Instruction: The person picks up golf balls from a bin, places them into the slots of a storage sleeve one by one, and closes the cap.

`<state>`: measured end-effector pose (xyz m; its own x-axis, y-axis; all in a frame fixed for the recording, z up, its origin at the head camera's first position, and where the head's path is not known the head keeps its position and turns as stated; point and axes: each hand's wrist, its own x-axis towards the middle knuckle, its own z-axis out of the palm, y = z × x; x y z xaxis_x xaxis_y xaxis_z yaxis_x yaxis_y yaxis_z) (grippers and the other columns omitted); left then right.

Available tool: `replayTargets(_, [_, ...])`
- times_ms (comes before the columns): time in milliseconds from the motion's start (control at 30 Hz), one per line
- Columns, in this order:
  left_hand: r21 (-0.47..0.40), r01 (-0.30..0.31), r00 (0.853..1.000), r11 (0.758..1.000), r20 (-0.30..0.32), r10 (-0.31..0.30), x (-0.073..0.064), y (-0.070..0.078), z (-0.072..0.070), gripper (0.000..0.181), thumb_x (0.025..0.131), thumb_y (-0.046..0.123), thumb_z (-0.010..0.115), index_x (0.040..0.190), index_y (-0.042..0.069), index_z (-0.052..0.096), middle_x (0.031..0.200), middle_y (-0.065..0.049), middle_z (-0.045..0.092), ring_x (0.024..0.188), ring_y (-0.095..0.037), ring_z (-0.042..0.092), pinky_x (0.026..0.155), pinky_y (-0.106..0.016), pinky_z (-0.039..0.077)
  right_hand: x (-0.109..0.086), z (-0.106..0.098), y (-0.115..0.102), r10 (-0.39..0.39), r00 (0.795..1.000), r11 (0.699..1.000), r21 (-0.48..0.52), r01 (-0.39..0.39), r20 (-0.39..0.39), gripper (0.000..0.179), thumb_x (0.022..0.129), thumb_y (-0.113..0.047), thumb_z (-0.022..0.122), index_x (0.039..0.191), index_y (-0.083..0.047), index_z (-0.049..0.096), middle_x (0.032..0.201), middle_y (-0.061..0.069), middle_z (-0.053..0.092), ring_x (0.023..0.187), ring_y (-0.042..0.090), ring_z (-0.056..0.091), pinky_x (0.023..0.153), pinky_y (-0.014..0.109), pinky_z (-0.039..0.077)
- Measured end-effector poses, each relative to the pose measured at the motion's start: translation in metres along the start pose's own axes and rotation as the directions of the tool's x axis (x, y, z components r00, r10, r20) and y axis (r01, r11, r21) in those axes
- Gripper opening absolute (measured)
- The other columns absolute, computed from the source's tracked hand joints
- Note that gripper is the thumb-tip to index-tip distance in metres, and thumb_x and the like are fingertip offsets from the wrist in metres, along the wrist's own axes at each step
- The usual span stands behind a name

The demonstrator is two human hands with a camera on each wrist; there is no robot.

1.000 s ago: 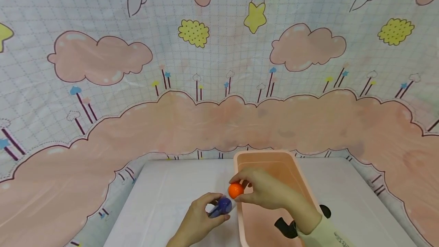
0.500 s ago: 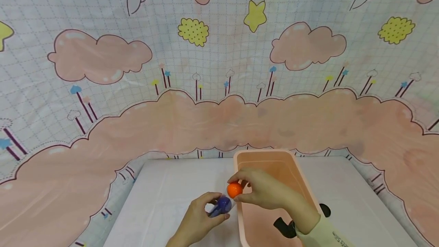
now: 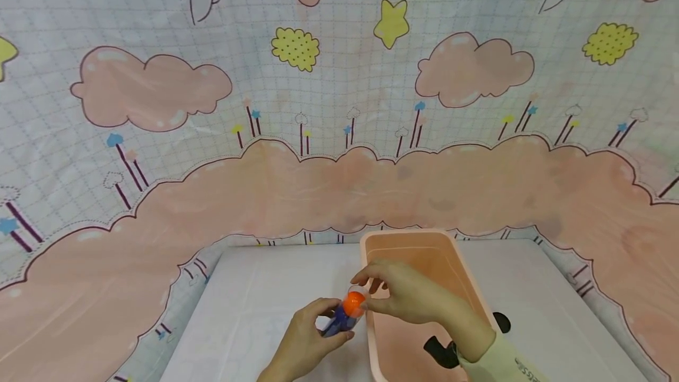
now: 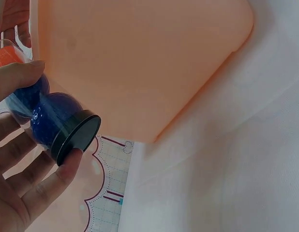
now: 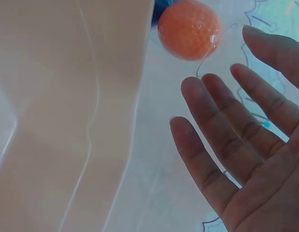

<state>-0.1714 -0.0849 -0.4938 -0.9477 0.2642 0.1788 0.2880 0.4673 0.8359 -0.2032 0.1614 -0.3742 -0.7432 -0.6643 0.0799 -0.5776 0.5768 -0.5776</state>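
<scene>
My left hand (image 3: 307, 332) grips a clear tube with a black end cap (image 4: 81, 137), tilted with its mouth up and to the right. Inside the tube sit two blue balls (image 4: 55, 116), and an orange ball (image 3: 353, 304) lies above them, near the mouth. The thumb crosses the tube in the left wrist view, hiding part of it. My right hand (image 3: 400, 290) is beside the tube's mouth, fingers spread and holding nothing. From the right wrist, its fingertips (image 5: 192, 87) are close to the clear rim, and the orange ball (image 5: 188, 30) is apart from them.
A peach plastic bin (image 3: 373, 346) stands on the white table (image 3: 249, 293), under my right forearm. In it lies a black curved piece (image 3: 441, 352), partly covered by the sleeve. A black round piece (image 3: 501, 322) is just right of the bin. A cloud-printed cloth hangs behind.
The orange ball has left my right fingers and dropped into the tube, onto the blue balls. My right fingers have opened. The left hand has stayed nearly still.
</scene>
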Motion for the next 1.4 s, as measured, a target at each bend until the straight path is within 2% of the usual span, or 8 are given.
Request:
replayTargets(367, [-0.022, 0.025, 1.0, 0.999, -0.005, -0.025, 0.001, -0.001, 0.002, 0.05, 0.083, 0.041, 0.087, 0.126, 0.023, 0.069, 0.116, 0.001, 0.071, 0.106, -0.02, 0.067, 0.069, -0.02, 0.059, -0.007, -0.007, 0.004, -0.026, 0.999, 1.0, -0.012, 0.026, -0.026, 0.036, 0.095, -0.031, 0.077, 0.127, -0.017, 0.069, 0.12, -0.003, 0.07, 0.102, 0.01, 0.066, 0.091, 0.035, 0.059])
replayTargets(633, [-0.032, 0.028, 0.999, 0.999, -0.026, -0.029, -0.003, -0.004, 0.004, 0.05, 0.083, 0.039, 0.087, 0.125, 0.021, 0.069, 0.116, 0.0, 0.071, 0.106, -0.019, 0.067, 0.069, -0.019, 0.058, -0.022, -0.021, 0.01, -0.006, 0.997, 0.999, -0.046, 0.002, -0.079, 0.033, 0.095, -0.033, 0.077, 0.124, -0.021, 0.069, 0.116, -0.009, 0.07, 0.101, 0.011, 0.065, 0.088, 0.032, 0.058])
replayTargets(767, [-0.038, 0.022, 0.999, 0.999, -0.032, -0.023, -0.004, -0.006, 0.004, 0.048, 0.083, 0.036, 0.088, 0.125, 0.021, 0.068, 0.116, 0.0, 0.071, 0.105, -0.018, 0.067, 0.069, -0.019, 0.059, -0.032, -0.028, 0.017, -0.003, 0.995, 0.998, -0.06, -0.003, -0.102, 0.033, 0.095, -0.032, 0.076, 0.125, -0.021, 0.068, 0.12, -0.008, 0.07, 0.101, 0.012, 0.065, 0.09, 0.037, 0.058])
replayTargets(933, [-0.048, 0.01, 0.999, 0.999, -0.045, -0.012, -0.006, -0.01, 0.005, 0.047, 0.083, 0.031, 0.088, 0.124, 0.022, 0.068, 0.115, -0.001, 0.071, 0.105, -0.018, 0.067, 0.068, -0.02, 0.059, -0.048, -0.04, 0.029, 0.038, 0.989, 0.996, -0.078, -0.05, -0.141, 0.036, 0.096, -0.032, 0.075, 0.129, -0.021, 0.067, 0.123, -0.006, 0.069, 0.103, 0.011, 0.065, 0.092, 0.041, 0.057])
replayTargets(1133, [-0.064, 0.004, 0.997, 0.998, -0.076, -0.009, -0.006, -0.012, 0.006, 0.049, 0.082, 0.032, 0.088, 0.125, 0.023, 0.067, 0.119, -0.002, 0.071, 0.108, -0.019, 0.069, 0.069, -0.022, 0.06, -0.066, -0.058, 0.045, 0.038, 0.977, 0.991, -0.12, -0.064, -0.21, 0.034, 0.095, -0.032, 0.076, 0.128, -0.024, 0.068, 0.121, -0.008, 0.07, 0.101, 0.009, 0.067, 0.086, 0.034, 0.056])
replayTargets(1267, [-0.085, -0.002, 0.995, 0.996, -0.095, -0.006, -0.005, -0.013, 0.006, 0.049, 0.082, 0.028, 0.089, 0.125, 0.024, 0.067, 0.119, -0.002, 0.072, 0.108, -0.019, 0.07, 0.069, -0.023, 0.061, -0.079, -0.069, 0.054, 0.024, 0.966, 0.991, -0.121, -0.057, -0.259, 0.032, 0.094, -0.028, 0.077, 0.125, -0.022, 0.069, 0.117, -0.009, 0.071, 0.098, 0.009, 0.068, 0.082, 0.032, 0.057])
replayTargets(1400, [-0.099, -0.009, 0.994, 0.995, -0.107, -0.001, -0.005, -0.014, 0.007, 0.049, 0.082, 0.028, 0.089, 0.125, 0.023, 0.066, 0.119, -0.002, 0.073, 0.107, -0.017, 0.07, 0.069, -0.024, 0.062, -0.092, -0.076, 0.064, 0.041, 0.96, 0.987, -0.136, -0.081, -0.277, 0.031, 0.095, -0.029, 0.077, 0.124, -0.02, 0.069, 0.116, -0.006, 0.072, 0.096, 0.008, 0.068, 0.081, 0.03, 0.057])
